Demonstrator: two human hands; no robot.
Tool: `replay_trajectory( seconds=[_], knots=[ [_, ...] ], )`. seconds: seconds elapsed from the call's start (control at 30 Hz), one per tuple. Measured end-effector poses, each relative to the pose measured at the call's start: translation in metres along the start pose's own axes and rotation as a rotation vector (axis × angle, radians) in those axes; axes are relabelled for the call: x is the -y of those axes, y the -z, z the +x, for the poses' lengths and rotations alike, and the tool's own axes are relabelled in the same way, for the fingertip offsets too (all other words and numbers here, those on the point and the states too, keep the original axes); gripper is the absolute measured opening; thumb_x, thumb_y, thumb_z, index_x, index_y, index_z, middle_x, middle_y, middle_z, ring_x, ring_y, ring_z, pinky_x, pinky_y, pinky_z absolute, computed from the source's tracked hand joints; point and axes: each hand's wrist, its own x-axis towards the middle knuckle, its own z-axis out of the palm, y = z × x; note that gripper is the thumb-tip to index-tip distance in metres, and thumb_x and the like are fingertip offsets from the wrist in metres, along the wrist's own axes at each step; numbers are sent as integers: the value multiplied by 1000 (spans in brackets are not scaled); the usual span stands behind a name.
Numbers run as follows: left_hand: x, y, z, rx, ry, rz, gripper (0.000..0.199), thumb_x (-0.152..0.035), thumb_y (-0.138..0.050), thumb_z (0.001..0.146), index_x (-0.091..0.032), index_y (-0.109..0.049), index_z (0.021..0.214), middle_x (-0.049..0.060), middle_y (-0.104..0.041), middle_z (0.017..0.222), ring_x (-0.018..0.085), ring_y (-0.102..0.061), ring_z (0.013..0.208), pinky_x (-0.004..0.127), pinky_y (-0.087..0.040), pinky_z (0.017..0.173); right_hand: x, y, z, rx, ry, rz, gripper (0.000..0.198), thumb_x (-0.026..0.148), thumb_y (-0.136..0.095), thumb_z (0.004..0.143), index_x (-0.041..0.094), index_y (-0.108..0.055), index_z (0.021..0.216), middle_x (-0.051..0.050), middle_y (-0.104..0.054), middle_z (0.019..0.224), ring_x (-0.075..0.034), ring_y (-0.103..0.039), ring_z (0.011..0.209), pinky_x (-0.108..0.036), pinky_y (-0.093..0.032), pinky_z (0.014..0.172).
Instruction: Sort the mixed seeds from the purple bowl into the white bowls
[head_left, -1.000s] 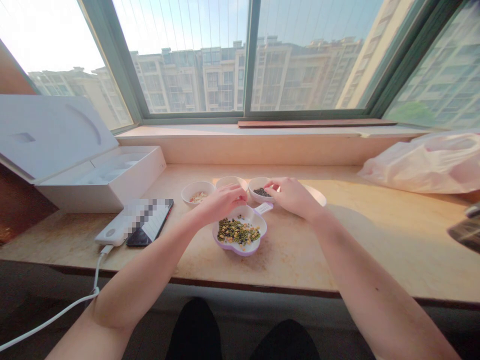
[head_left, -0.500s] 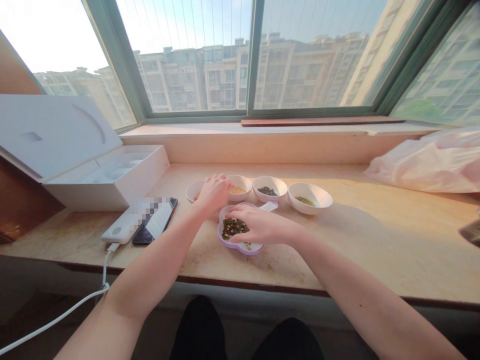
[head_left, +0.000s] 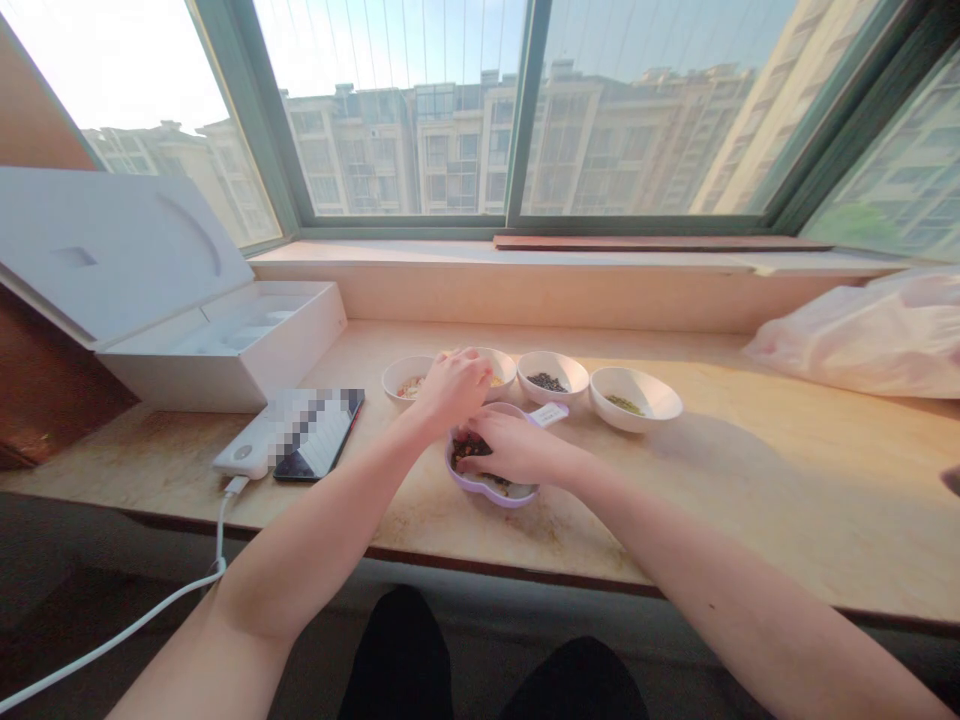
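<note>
My right hand [head_left: 514, 447] is down in a purple-rimmed, lobed dish [head_left: 491, 492] of mixed dark and yellow beans [head_left: 466, 450]. Its thumb and fingers close around some of them, and the tips are partly buried. Above the dish's far side, my left hand [head_left: 456, 385] hovers by a white bowl [head_left: 501, 362] with yellowish contents. Its fingers are bunched and curled downward; whatever they hold is hidden. Left of it sits a white bowl with pale and reddish bits [head_left: 409, 386], partly behind that hand. To the right are bowls of black beans [head_left: 547, 382] and small green beans [head_left: 624, 404].
A phone [head_left: 322, 450] and a white power bank [head_left: 251, 440] with a cable [head_left: 220, 535] lie at left. Behind them stands an open white box [head_left: 225, 345]. A plastic bag [head_left: 870, 335] rests at far right. The table's edge [head_left: 525, 575] runs before my knees.
My right hand's thumb and fingers have drawn together among the beans. My left hand has shifted slightly right, uncovering more of the leftmost bowl. The whole view has shifted a little.
</note>
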Motion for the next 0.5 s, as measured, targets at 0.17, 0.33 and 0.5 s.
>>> replay_trajectory(
  seconds=[0.17,0.33,0.5],
  knots=[
    [-2,-2,0,-2,1,-22,32,-19,-44,101,-16,-74,92,10,-72,103,23,-66,94,36,-47,86,-3,-1,2,33,-1,16,11,27,-69,87,17,-70,84,-9,-76,89,-26,-65,87,-34,-41,77],
    [-1,-4,0,-9,3,-29,32,-19,-45,100,-16,-75,91,10,-73,102,24,-67,94,36,-48,85,-4,0,1,41,9,27,12,23,-65,90,19,-71,81,-6,-75,90,-24,-65,87,-33,-42,79],
    [0,-4,0,-14,2,-42,31,-19,-45,100,-17,-75,92,10,-73,104,23,-67,95,35,-49,85,-4,4,-1,43,-1,89,13,16,-63,89,17,-72,80,-6,-73,91,-21,-64,87,-32,-44,81]
  ],
)
